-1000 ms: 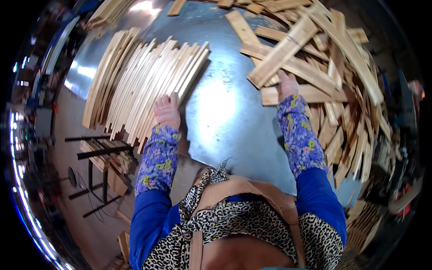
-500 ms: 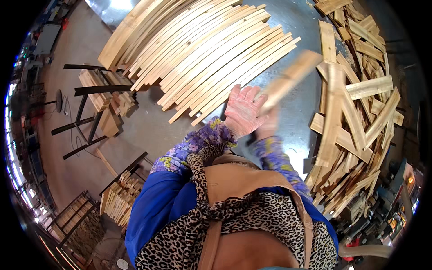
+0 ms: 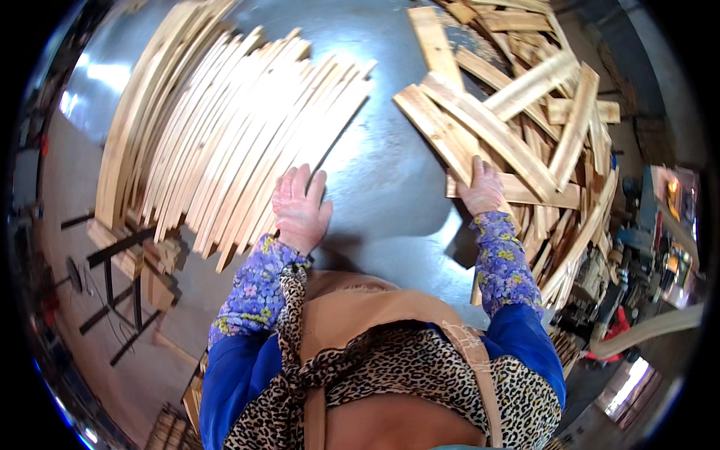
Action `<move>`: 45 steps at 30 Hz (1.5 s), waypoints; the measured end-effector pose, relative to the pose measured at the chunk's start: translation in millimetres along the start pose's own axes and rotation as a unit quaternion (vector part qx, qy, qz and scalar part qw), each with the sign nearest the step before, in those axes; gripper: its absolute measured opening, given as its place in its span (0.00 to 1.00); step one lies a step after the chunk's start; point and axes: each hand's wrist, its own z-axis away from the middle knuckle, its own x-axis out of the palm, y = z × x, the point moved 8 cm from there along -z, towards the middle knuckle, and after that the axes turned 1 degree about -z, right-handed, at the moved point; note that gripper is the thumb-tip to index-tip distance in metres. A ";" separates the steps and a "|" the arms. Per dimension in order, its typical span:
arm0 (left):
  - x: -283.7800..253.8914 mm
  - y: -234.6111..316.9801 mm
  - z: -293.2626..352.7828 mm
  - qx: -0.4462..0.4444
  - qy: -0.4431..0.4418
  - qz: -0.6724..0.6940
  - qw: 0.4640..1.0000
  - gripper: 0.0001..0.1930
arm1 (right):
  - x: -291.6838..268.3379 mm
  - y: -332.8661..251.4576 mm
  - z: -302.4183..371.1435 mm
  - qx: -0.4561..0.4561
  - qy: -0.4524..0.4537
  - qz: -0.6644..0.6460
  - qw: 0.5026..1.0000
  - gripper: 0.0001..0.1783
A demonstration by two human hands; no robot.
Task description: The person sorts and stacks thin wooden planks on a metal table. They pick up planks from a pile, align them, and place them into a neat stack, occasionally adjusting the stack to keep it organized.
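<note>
My left hand (image 3: 301, 211) lies with fingers apart at the near right edge of a row of narrow wooden strips (image 3: 225, 142), which sit side by side on a grey metal table (image 3: 375, 150). It touches the outermost strip and holds nothing. Over on the right, my right hand (image 3: 482, 189) grips the near end of a flat wooden board (image 3: 437, 129). That board slants away to the left, on top of a loose pile of boards (image 3: 517, 146). Part of the right hand's grip is hidden under the palm. Both hands appear to wear thin pale gloves.
Thicker boards (image 3: 124, 150) stand along the far left of the row. Below the table's left side is a black metal frame (image 3: 124, 251) beside stacked wood pieces (image 3: 159, 289). Machinery and a pale hose (image 3: 652, 330) are at the right.
My right hand has moved right, away from my left hand, carrying a board onto the loose pile. My left hand has shifted to the strips' edge. The whole view has turned rightward.
</note>
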 end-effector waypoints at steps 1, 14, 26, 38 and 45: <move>19.9 12.5 -7.3 -0.026 -0.026 0.086 0.996 0.36 | -10.8 -10.4 -3.2 0.045 -0.099 -0.036 0.993 0.51; 17.4 57.1 -7.6 -0.036 0.029 -0.030 0.998 0.18 | -50.6 109.1 -108.0 0.043 -0.147 0.000 0.988 0.58; -94.6 122.5 -134.1 0.227 0.035 0.035 0.973 0.39 | -188.0 -66.1 -50.4 -0.353 0.049 0.000 0.934 0.14; 53.4 61.4 -124.6 -0.220 -0.163 0.505 0.818 0.30 | -12.3 -58.6 -193.9 0.087 -0.024 -0.109 0.990 0.52; 107.8 60.9 -153.3 -0.203 -0.190 0.443 0.852 0.31 | -11.7 -142.1 -116.7 0.014 -0.150 -0.456 0.877 0.32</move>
